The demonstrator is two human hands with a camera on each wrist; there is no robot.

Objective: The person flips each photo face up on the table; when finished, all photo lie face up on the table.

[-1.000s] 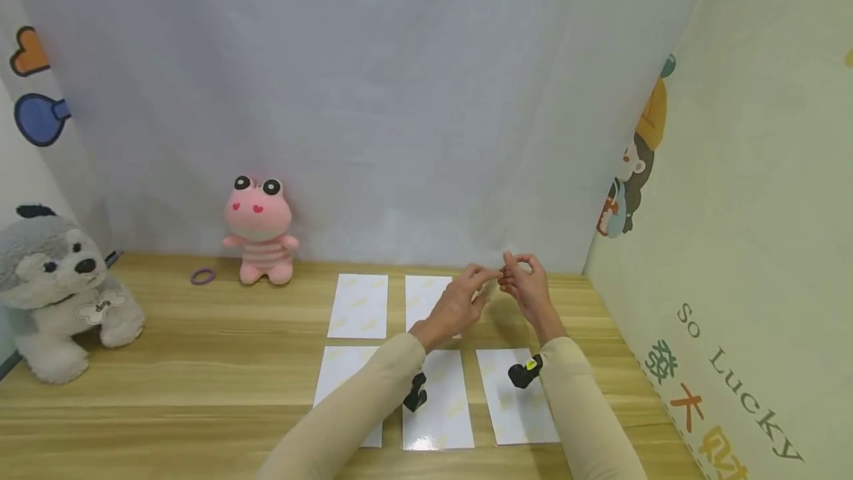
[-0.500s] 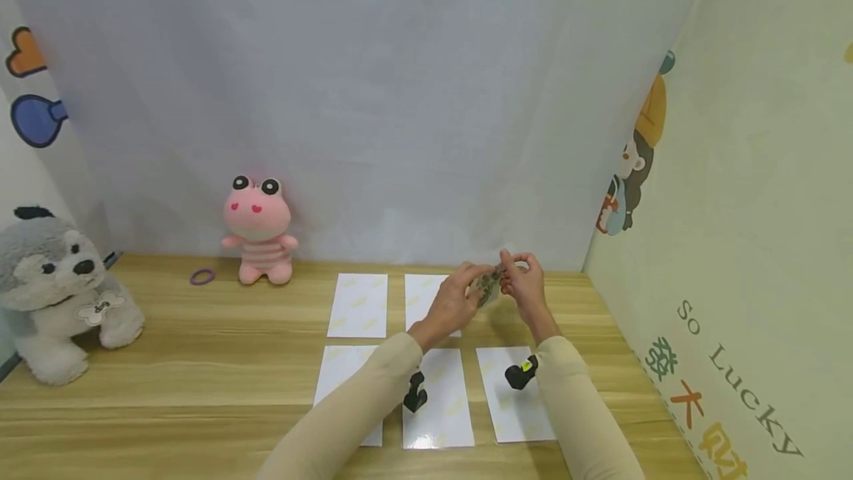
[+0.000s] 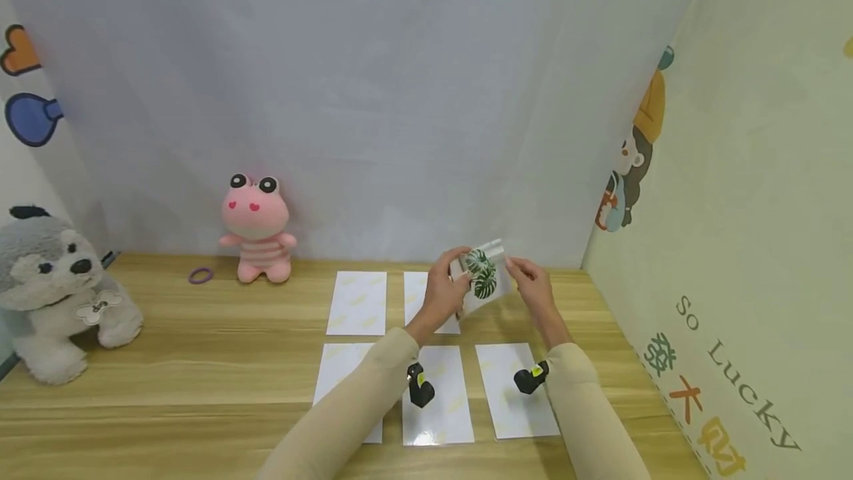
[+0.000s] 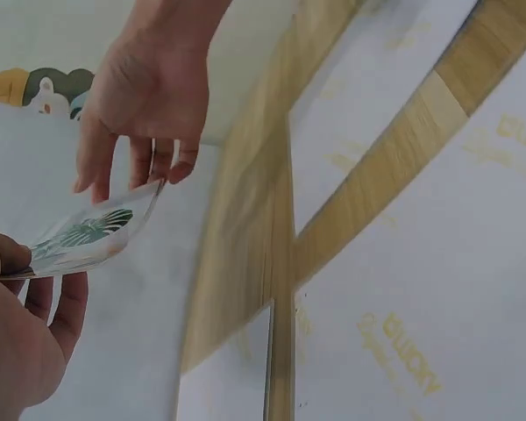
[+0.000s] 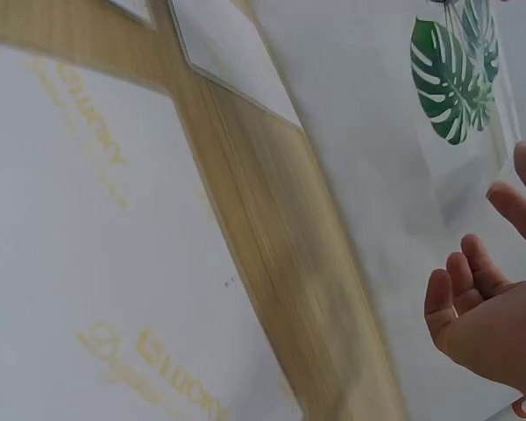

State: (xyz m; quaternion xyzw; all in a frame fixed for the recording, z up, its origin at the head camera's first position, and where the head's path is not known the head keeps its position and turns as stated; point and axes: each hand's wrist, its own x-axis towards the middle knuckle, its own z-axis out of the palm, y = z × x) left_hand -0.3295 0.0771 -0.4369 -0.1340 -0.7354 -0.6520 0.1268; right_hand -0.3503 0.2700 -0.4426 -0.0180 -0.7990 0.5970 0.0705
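My left hand [image 3: 441, 293] pinches a clear plastic bag [image 3: 483, 278] printed with green monstera leaves, raised above the far right part of the table. In the left wrist view the bag [image 4: 92, 230] looks thin and slightly bowed, with the left thumb on top and fingers beneath. At its right edge, the thumb and forefinger of my right hand [image 3: 537, 295] pinch the plastic; the other fingers are loosely bent. From the right wrist, the leaf print [image 5: 451, 88] shows clearly. Below the hands, several white sheets [image 3: 436, 395] with faint yellow lettering lie in two rows.
A pink plush frog [image 3: 260, 232] leans on the pale curtain [image 3: 373, 132] behind the wooden table [image 3: 220, 361]. A grey-and-white plush dog [image 3: 63, 287] sits at the left, and a purple ring [image 3: 200, 275] lies near the frog. A patterned wall [image 3: 753, 243] bounds the right side.
The bag, hardly visible a second ago, has turned its leaf print towards the head camera. My hands have moved a little apart, the left slightly leftwards.
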